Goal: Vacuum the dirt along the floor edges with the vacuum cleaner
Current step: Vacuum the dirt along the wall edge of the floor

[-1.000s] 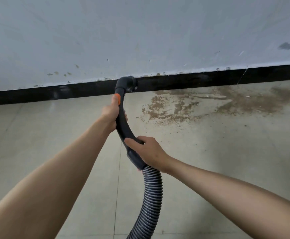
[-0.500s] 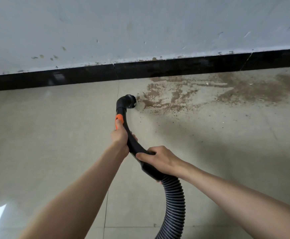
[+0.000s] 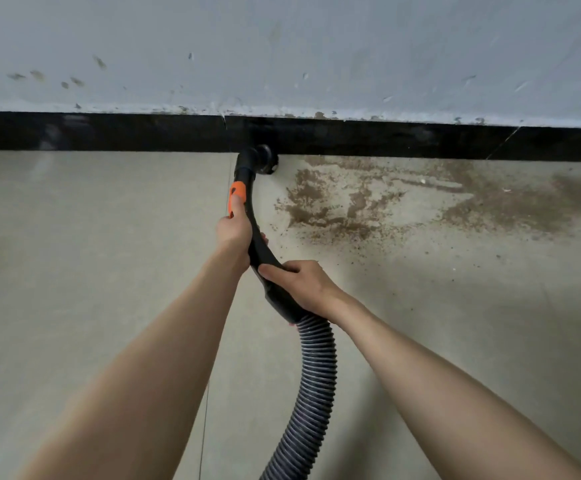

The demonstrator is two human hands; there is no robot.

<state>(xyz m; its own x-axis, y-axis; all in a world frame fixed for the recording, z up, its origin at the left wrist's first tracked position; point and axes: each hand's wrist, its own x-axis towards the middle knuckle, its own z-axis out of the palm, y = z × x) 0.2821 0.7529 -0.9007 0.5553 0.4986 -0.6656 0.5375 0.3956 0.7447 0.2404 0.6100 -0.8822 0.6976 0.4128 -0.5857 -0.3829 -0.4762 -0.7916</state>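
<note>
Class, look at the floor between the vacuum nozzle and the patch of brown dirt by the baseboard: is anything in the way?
Nothing visible. The nozzle sits at the black baseboard, and only bare floor tile separates it from the dirt just to its right. Both hands hold the grip.

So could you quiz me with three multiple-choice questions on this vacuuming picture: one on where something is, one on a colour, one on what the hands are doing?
1. Where does the dirt lie relative to the nozzle?
A. To its right
B. To its left
C. Behind the person

2. What colour is the baseboard?
A. White
B. Black
C. Orange

3. What are the hands doing?
A. Both hang free
B. Only one holds the handle
C. Both grip the vacuum handle

Answers:
1 A, the brown patch spreads rightward from the nozzle along the wall.
2 B, a black strip runs under the grey wall.
3 C, the left hand grips near the orange band, the right hand nearer the ribbed hose.
</note>
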